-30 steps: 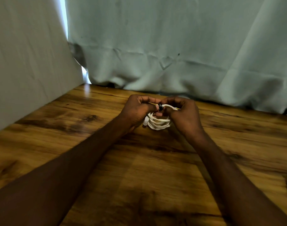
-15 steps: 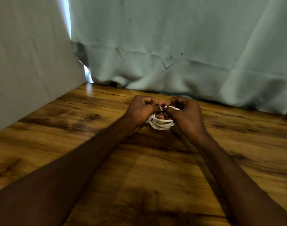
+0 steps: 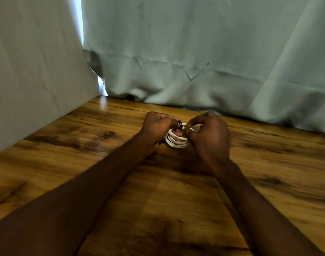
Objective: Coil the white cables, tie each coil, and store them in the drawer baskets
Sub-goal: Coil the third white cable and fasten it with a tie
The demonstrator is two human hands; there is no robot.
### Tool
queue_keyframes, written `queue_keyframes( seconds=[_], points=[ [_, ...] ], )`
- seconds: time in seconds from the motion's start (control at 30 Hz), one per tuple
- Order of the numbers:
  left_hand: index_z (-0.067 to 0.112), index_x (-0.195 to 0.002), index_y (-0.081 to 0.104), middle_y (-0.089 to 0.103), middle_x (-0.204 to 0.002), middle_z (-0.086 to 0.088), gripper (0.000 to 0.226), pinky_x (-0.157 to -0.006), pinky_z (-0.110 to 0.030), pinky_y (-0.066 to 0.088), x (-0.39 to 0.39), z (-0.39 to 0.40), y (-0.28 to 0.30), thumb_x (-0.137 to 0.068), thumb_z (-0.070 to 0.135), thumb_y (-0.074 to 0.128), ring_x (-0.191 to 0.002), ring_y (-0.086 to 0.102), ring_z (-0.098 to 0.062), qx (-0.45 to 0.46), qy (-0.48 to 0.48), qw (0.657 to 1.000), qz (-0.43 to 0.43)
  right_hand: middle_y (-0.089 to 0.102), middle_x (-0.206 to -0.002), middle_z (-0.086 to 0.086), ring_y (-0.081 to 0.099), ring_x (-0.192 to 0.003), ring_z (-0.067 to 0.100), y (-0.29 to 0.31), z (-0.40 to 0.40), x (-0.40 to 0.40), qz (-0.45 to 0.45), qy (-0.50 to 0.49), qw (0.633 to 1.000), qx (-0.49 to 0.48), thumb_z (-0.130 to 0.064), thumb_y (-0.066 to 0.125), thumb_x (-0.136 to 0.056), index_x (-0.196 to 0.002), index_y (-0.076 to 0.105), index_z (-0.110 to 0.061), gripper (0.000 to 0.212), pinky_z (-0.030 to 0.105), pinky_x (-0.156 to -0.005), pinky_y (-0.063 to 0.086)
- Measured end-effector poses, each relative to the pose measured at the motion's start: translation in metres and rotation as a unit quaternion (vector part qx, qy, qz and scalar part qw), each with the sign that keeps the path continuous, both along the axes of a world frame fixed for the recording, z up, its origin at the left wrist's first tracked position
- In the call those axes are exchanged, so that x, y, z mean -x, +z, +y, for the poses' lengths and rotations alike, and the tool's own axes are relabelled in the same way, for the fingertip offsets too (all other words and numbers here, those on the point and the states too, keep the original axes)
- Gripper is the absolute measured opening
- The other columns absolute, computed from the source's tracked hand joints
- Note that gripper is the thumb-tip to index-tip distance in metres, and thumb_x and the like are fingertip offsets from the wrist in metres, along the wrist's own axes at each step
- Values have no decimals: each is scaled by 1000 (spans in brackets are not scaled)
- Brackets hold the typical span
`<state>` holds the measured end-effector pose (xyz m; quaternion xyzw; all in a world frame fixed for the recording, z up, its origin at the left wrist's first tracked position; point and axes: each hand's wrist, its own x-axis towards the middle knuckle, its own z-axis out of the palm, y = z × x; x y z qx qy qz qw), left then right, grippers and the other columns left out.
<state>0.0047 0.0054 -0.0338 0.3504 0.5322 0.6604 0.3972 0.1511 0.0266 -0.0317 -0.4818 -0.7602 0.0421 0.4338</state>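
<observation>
A small coil of white cable point(image 3: 176, 142) is held just above the wooden table point(image 3: 121, 191), between both hands. My left hand point(image 3: 158, 130) grips the coil's left side with curled fingers. My right hand point(image 3: 209, 135) grips its right side, thumb and forefinger pinching near the top of the coil. A small black tie point(image 3: 179, 125) sits on top of the coil between the two thumbs. Much of the coil is hidden by my fingers. No drawer or basket is in view.
A pale grey-green cloth point(image 3: 195, 61) hangs along the table's far edge. A light panel point(image 3: 28, 71) stands along the table's left side. Bare wooden tabletop lies in front of my arms and to the right.
Both hands stay on the coil at the same spot. My right thumb and forefinger have shifted slightly at the coil's top. The cable end seen earlier at the right edge is out of frame.
</observation>
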Motion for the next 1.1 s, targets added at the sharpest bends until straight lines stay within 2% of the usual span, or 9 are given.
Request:
queue_keyframes(
  seconds=[0.1, 0.3, 0.43, 0.5, 0.6, 0.7, 0.83, 1.0, 1.1],
  points=[
    [-14, -93, 74, 73, -79, -26, 16, -49, -26, 57, -2, 0, 1, -82, -16, 63, -51, 67, -24, 9, 6, 1000, -7, 71, -100, -6, 67, -91, 18, -4, -2, 3, 32, -15, 999, 33, -44, 85, -73, -88, 80, -30, 21, 28, -67, 40],
    [-13, -91, 74, 72, -85, -33, 14, -53, -30, 59, -3, 0, 2, -81, -15, 65, -50, 65, -27, 27, 6, 999, -22, 69, -114, -3, 66, -102, 23, -3, -6, 6, -65, -32, 997, 4, -39, 81, -83, -110, 77, -32, 27, 28, -71, 37],
    [-12, -93, 75, 72, -92, -36, 17, -77, -55, 60, -2, -1, 4, -78, -12, 67, -74, 70, -40, 38, -5, 999, -27, 66, -114, -3, 65, -101, 22, -1, -9, 5, -97, -35, 994, -20, -38, 77, -87, -114, 76, -34, 27, 29, -70, 36],
    [-12, -97, 74, 72, -94, -35, 22, -80, -59, 59, -2, -1, 4, -77, -11, 69, -81, 73, -43, 47, -7, 998, -34, 66, -114, -2, 64, -101, 22, -1, -9, 6, -99, -37, 994, -28, -40, 77, -88, -113, 76, -33, 26, 30, -71, 36],
    [-12, -100, 73, 73, -95, -33, 25, -77, -55, 62, -2, -3, 5, -75, -9, 70, -81, 75, -43, 54, -13, 998, -39, 66, -114, -1, 64, -101, 22, -3, -10, 8, -90, -46, 994, -32, -40, 77, -87, -112, 77, -32, 26, 29, -71, 36],
    [-14, -103, 71, 73, -96, -34, 27, -61, -40, 61, -4, -8, 8, -76, -11, 68, -65, 71, -32, 59, -8, 997, -56, 68, -114, -1, 65, -101, 22, -4, -10, 12, -71, -50, 996, -16, -36, 78, -87, -110, 79, -31, 24, 28, -71, 34],
    [-10, -119, 62, 73, -98, -32, 56, -60, -49, 63, -4, -10, 8, -66, -2, 76, -68, 74, -35, 67, -5, 995, -72, 69, -118, -1, 65, -105, 22, -4, -10, 12, -57, -39, 998, -2, -31, 76, -89, -112, 79, -29, 23, 26, -73, 34],
    [-9, -122, 60, 72, -98, -33, 52, -61, -51, 62, -4, -8, 8, -71, -5, 73, -65, 74, -35, 63, 5, 996, -67, 67, -116, -3, 64, -103, 20, -3, -12, 10, -55, -36, 998, 11, -37, 79, -86, -110, 78, -28, 25, 27, -72, 33],
    [-13, -117, 63, 71, -96, -36, 45, -57, -45, 62, -4, -11, 9, -73, -8, 72, -58, 72, -33, 59, 5, 996, -69, 67, -117, -3, 63, -103, 20, -1, -14, 11, -68, -37, 997, 5, -39, 79, -87, -112, 78, -27, 28, 26, -72, 32]
  ],
)
